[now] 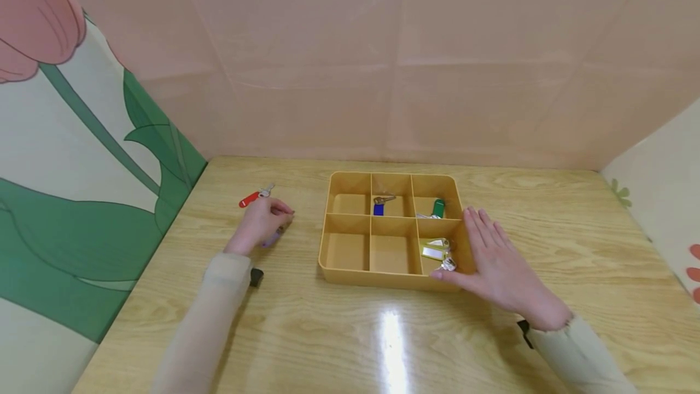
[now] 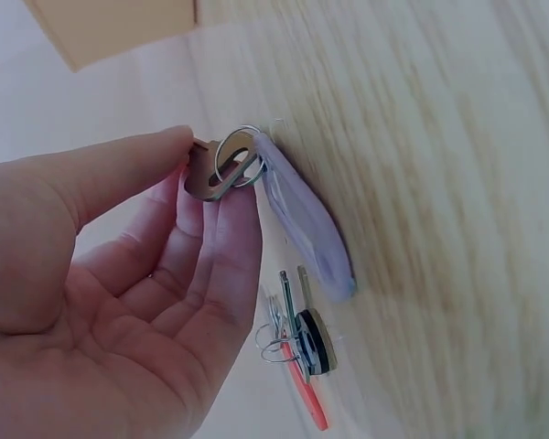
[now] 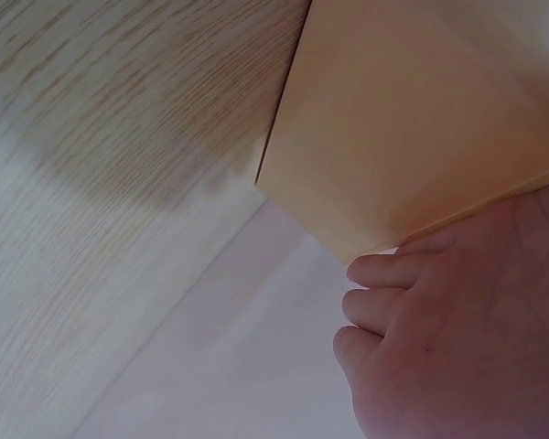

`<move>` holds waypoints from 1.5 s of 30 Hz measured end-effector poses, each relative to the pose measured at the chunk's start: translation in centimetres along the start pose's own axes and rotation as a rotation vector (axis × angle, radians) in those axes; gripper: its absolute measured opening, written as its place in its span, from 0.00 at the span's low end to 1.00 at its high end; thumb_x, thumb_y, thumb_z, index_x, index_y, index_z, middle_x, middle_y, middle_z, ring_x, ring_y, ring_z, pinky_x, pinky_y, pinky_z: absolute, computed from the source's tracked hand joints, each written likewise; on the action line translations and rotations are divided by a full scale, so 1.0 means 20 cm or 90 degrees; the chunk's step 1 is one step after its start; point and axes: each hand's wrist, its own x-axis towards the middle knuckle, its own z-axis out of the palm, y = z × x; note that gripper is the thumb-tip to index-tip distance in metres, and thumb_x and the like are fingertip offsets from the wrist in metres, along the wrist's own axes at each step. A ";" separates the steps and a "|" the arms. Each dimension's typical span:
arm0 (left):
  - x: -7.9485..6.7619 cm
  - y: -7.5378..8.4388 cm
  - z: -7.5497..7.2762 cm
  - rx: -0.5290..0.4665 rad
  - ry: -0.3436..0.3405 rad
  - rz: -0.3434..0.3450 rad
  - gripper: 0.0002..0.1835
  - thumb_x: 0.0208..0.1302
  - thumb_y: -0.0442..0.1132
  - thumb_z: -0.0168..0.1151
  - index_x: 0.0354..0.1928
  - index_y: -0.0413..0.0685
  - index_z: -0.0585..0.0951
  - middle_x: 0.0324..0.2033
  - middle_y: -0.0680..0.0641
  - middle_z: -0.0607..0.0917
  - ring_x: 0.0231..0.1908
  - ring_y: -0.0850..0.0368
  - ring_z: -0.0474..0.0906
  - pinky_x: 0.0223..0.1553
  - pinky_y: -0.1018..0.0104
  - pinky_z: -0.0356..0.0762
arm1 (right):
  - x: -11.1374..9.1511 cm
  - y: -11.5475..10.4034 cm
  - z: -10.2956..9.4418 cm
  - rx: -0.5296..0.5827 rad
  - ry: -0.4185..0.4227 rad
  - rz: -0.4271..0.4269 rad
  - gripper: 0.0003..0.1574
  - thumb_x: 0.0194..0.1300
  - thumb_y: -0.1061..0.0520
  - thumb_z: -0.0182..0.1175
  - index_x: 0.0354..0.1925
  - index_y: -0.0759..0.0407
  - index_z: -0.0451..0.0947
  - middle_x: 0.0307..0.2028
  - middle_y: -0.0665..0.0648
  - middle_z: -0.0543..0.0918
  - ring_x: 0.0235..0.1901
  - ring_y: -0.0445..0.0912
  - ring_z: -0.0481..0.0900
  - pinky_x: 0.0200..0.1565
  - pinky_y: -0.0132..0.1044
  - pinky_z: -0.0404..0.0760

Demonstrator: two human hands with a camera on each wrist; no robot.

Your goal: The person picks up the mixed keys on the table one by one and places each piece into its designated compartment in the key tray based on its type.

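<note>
Between thumb and fingers, my left hand (image 1: 258, 224) pinches a brass-coloured key (image 2: 201, 171) left of the box. A ring joins the key to a purple key tag (image 2: 306, 219), which hangs close over the wood and is mostly behind the hand in the head view. My right hand (image 1: 500, 272) rests on the right side of a tan six-compartment box (image 1: 377, 279), its fingers straight along the side wall and thumb at the front rim. Keys with a blue tag (image 1: 378, 209), a green tag (image 1: 439, 208) and yellow tags (image 1: 433, 252) lie in separate compartments.
Behind my left hand, a red key tag (image 1: 249, 199) with keys lies on the wooden table (image 1: 306, 333). Beside it in the left wrist view is a black-edged tag (image 2: 315, 342). A pinkish covering (image 1: 394, 108) rises behind the table, with patterned panels at both sides.
</note>
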 end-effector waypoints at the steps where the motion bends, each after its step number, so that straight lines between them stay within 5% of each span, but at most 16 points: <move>1: 0.00 0.00 0.00 -0.002 0.002 0.002 0.07 0.69 0.38 0.68 0.46 0.45 0.86 0.43 0.46 0.86 0.44 0.50 0.80 0.48 0.55 0.80 | 0.00 0.00 0.00 -0.002 -0.001 0.001 0.78 0.61 0.22 0.61 0.80 0.67 0.31 0.79 0.69 0.39 0.77 0.63 0.37 0.75 0.55 0.38; 18: -0.01 -0.04 -0.01 -0.049 0.030 0.042 0.08 0.70 0.38 0.66 0.46 0.43 0.85 0.43 0.45 0.86 0.42 0.50 0.81 0.46 0.55 0.79 | 0.00 0.00 0.00 0.003 -0.002 0.003 0.79 0.61 0.22 0.61 0.80 0.67 0.31 0.79 0.69 0.39 0.77 0.64 0.37 0.75 0.56 0.37; 36: -0.03 -0.02 0.01 -0.112 0.143 0.137 0.07 0.70 0.37 0.66 0.45 0.41 0.86 0.39 0.44 0.86 0.38 0.50 0.83 0.43 0.56 0.81 | 0.00 0.01 0.01 0.004 0.004 -0.008 0.78 0.62 0.23 0.61 0.80 0.66 0.30 0.79 0.69 0.39 0.78 0.62 0.34 0.75 0.55 0.36; 45: -0.04 0.02 0.01 -0.147 0.160 0.141 0.07 0.71 0.37 0.65 0.45 0.42 0.85 0.39 0.45 0.87 0.37 0.51 0.82 0.42 0.59 0.81 | 0.00 0.01 0.01 0.007 0.011 -0.014 0.78 0.62 0.23 0.61 0.79 0.68 0.31 0.79 0.70 0.40 0.77 0.64 0.38 0.75 0.55 0.36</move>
